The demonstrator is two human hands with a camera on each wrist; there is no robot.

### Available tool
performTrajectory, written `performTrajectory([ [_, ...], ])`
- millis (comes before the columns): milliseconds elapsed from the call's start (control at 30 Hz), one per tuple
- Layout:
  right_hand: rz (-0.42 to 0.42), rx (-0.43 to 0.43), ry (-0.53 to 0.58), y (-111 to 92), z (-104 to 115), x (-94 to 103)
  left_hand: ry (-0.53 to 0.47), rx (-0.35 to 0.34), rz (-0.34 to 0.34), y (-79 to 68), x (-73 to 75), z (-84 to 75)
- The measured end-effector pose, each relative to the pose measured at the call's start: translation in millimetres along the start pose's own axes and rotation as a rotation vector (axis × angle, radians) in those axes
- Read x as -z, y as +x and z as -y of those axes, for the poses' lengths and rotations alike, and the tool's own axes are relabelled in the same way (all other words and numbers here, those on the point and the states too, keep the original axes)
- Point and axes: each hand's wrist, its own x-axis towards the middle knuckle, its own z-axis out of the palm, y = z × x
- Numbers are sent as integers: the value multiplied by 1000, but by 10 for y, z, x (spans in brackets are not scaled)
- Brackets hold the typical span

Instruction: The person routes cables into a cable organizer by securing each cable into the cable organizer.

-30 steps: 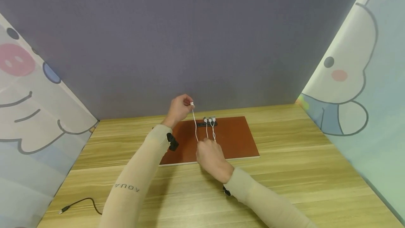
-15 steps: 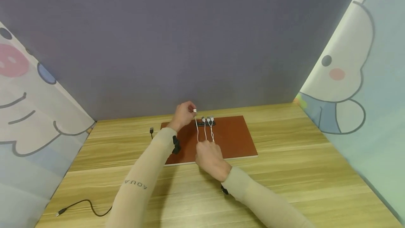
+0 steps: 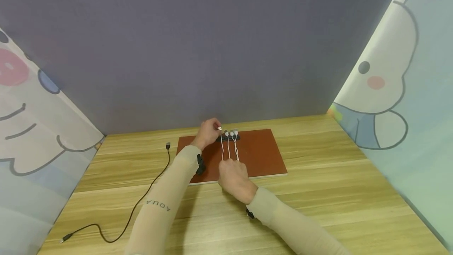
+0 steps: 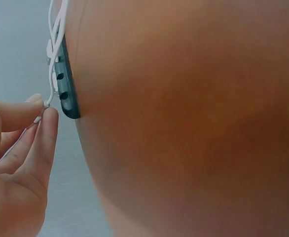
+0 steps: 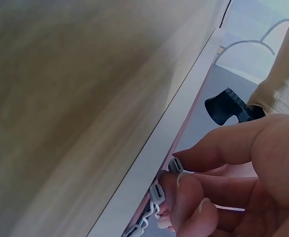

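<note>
In the head view my left hand (image 3: 207, 133) pinches a white cable (image 3: 222, 150) just under its USB plug (image 3: 220, 128), above the left end of a black slotted cable holder (image 3: 232, 137). Up close in the left wrist view, thumb and fingertips grip the thin cable beside the holder (image 4: 68, 94), whose nearest slots show no cable. Other white plugs (image 3: 232, 133) stand along the holder's right part, with their cables running down toward me. My right hand (image 3: 234, 178) is curled at the brown board's front edge. In the right wrist view its fingers hold a small white connector (image 5: 175, 165), near another connector (image 5: 157, 193).
The holder sits at the back of a brown board (image 3: 263, 154) on a wood-grain table (image 3: 318, 176). Left of the board lies a black USB cable (image 3: 136, 206). A grey wall (image 3: 226, 50) rises behind, with cartoon-printed panels on both sides.
My left hand has come down and slightly right with the white plug, closer to the holder. The right hand stays nearly in place. More of the black cable shows past my left arm.
</note>
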Motion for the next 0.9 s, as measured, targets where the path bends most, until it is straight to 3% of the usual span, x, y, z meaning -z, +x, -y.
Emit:
performTrajectory([
  [600,39,-8,-54,-12,27,23,2,11,20,1,-97,3],
  [900,45,-2,-69,-6,37,23,75,25,62,23,-116,-44],
])
